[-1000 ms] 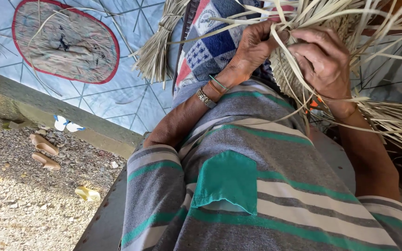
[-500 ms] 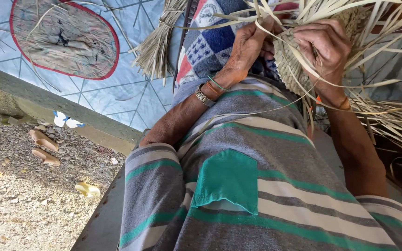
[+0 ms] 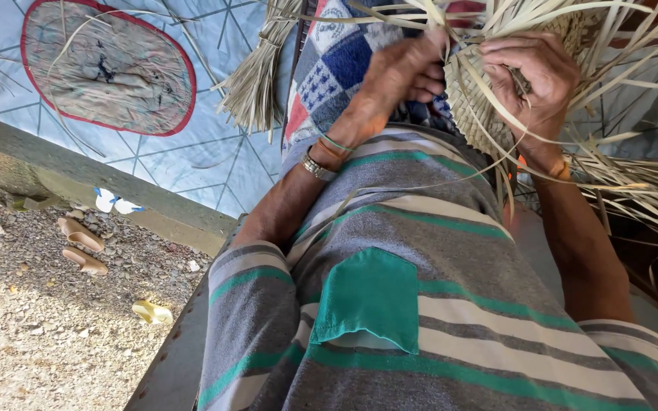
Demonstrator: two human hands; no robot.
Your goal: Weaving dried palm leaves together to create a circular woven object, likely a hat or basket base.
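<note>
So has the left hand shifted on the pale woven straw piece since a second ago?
Cannot tell: the left hand stays at the woven straw piece, by the checked cloth; only the camera view shifts.

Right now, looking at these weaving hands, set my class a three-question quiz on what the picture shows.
1. True or false: both hands touch the woven straw piece.
2. Which wrist wears a metal bracelet: A left, B right?
3. What colour is the shirt pocket?

Key: 1 true: the left hand and right hand both grip its strips. 2 A. 3 green.
</note>
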